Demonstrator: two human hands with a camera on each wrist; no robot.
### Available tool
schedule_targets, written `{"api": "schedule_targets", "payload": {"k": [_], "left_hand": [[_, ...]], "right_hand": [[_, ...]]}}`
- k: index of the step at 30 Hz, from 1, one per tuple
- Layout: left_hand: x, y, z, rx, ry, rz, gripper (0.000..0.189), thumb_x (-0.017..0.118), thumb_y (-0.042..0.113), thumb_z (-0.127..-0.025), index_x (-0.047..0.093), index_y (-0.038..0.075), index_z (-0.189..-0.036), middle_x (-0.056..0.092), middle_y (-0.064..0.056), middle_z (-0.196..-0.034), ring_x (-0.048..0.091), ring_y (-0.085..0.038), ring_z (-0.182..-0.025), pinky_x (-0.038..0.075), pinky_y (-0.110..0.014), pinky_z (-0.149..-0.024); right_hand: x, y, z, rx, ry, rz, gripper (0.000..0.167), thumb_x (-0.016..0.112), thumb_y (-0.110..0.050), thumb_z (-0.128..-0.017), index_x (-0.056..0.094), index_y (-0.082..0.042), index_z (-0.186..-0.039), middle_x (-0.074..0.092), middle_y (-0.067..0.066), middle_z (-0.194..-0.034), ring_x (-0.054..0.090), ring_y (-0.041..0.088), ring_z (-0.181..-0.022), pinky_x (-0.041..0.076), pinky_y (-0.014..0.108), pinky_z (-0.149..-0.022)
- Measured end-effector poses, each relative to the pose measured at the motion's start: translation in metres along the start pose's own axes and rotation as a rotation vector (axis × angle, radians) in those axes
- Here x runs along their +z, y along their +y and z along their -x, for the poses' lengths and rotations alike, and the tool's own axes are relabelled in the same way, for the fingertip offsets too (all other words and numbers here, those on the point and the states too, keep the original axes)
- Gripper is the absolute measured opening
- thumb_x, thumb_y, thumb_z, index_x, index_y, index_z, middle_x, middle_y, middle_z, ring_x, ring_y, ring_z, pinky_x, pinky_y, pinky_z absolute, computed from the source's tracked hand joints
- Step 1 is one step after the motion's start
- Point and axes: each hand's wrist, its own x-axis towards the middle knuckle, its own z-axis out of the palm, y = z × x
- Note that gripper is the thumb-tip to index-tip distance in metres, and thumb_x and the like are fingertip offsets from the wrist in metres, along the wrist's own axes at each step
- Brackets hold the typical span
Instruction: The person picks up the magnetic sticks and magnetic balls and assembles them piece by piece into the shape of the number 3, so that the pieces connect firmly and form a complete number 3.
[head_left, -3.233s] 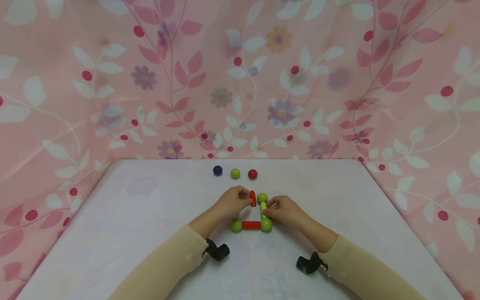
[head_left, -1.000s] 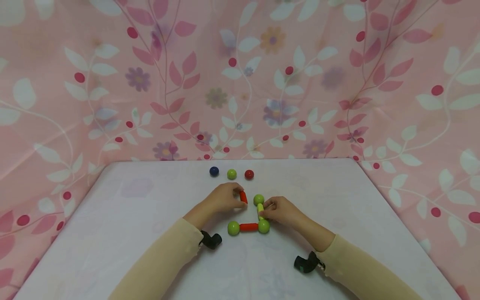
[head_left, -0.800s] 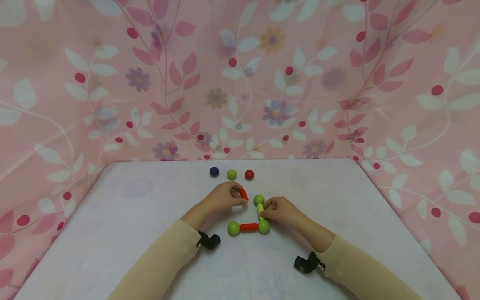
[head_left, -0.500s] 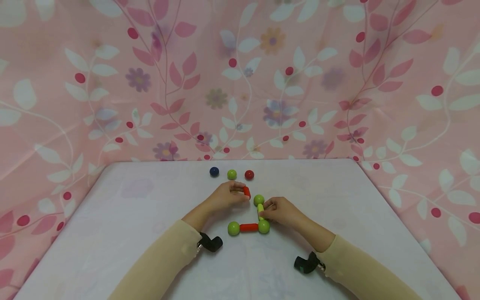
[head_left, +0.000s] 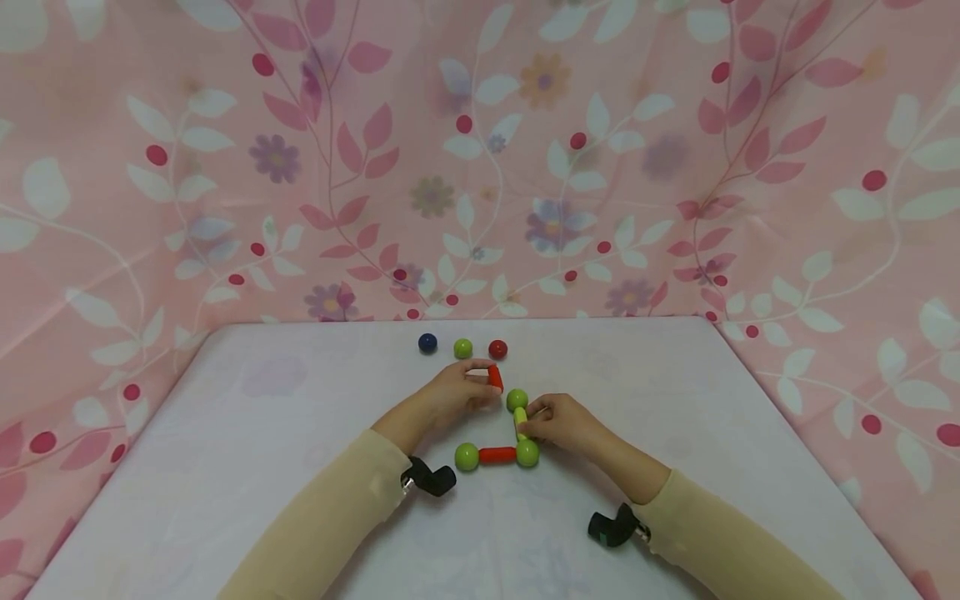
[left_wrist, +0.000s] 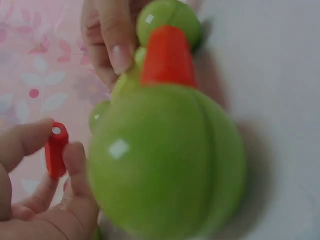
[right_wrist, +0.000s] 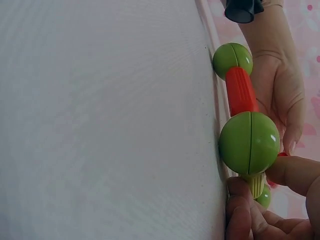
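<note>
In the head view my left hand [head_left: 450, 393] holds a short red rod [head_left: 495, 378] between thumb and fingers, above and left of the far green ball [head_left: 517, 400]. The left wrist view shows a hole in this rod's end [left_wrist: 56, 131]. My right hand [head_left: 566, 423] pinches a yellow-green rod [head_left: 521, 423] that runs from the far ball to the near right green ball [head_left: 527, 453]. From there a second red rod [head_left: 497, 455] joins a near left green ball [head_left: 467, 456]. Together these joined pieces form an L on the table.
At the back of the white table [head_left: 300, 400] sit a dark blue ball [head_left: 427, 343], a green ball [head_left: 462, 348] and a red ball [head_left: 498, 349] in a row. A pink patterned cloth [head_left: 480, 208] hangs behind. Each wrist wears a black camera.
My left hand drew the red rod left from near the far ball, then moved it away from me and slightly right, turning it. The right hand keeps its grip on the yellow-green rod.
</note>
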Motion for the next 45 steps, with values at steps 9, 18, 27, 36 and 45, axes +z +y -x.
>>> {"api": "schedule_targets", "payload": {"k": [9,18,27,36,45], "left_hand": [[0.014,0.006,-0.015,0.018,0.063,-0.092,0.044,0.069,0.01,-0.095,0.056,0.007,-0.136,0.066,-0.013,-0.111,0.067,-0.02,-0.092,0.054,-0.031,-0.09],[0.032,0.017,-0.022,0.047,0.169,-0.172,0.04,0.069,0.005,-0.094,0.057,0.006,-0.132,0.061,-0.013,-0.109,0.065,-0.023,-0.093,0.057,-0.03,-0.081],[0.041,0.015,-0.029,0.058,0.203,-0.114,0.038,0.068,0.001,-0.093,0.058,0.003,-0.13,0.061,-0.015,-0.11,0.064,-0.022,-0.094,0.057,-0.031,-0.082],[0.045,0.013,-0.029,0.04,0.242,-0.155,0.035,0.066,0.001,-0.095,0.059,0.004,-0.129,0.062,-0.013,-0.109,0.064,-0.021,-0.095,0.056,-0.03,-0.083],[0.043,0.009,-0.029,0.013,0.247,-0.224,0.035,0.065,0.006,-0.097,0.058,0.004,-0.13,0.063,-0.012,-0.108,0.062,-0.02,-0.094,0.054,-0.029,-0.083]], "right_hand": [[-0.001,0.001,0.002,-0.015,-0.003,0.01,0.027,0.078,-0.022,-0.088,0.067,-0.003,-0.104,0.07,0.001,-0.077,0.059,0.015,-0.071,0.049,0.028,-0.066],[-0.002,0.0,0.003,-0.028,-0.017,-0.016,0.027,0.076,-0.021,-0.089,0.066,-0.001,-0.105,0.07,0.002,-0.076,0.058,0.014,-0.071,0.048,0.027,-0.065],[-0.002,0.003,0.003,-0.04,-0.018,-0.028,0.028,0.076,-0.02,-0.09,0.065,0.0,-0.106,0.066,0.002,-0.072,0.055,0.014,-0.067,0.046,0.027,-0.062],[-0.002,0.003,0.003,-0.042,-0.022,-0.034,0.028,0.076,-0.019,-0.089,0.065,0.0,-0.106,0.063,0.002,-0.069,0.053,0.013,-0.065,0.045,0.027,-0.061],[0.0,0.004,0.003,-0.044,-0.023,-0.043,0.026,0.075,-0.019,-0.089,0.065,-0.001,-0.106,0.06,0.002,-0.067,0.052,0.013,-0.064,0.043,0.027,-0.06]]}}
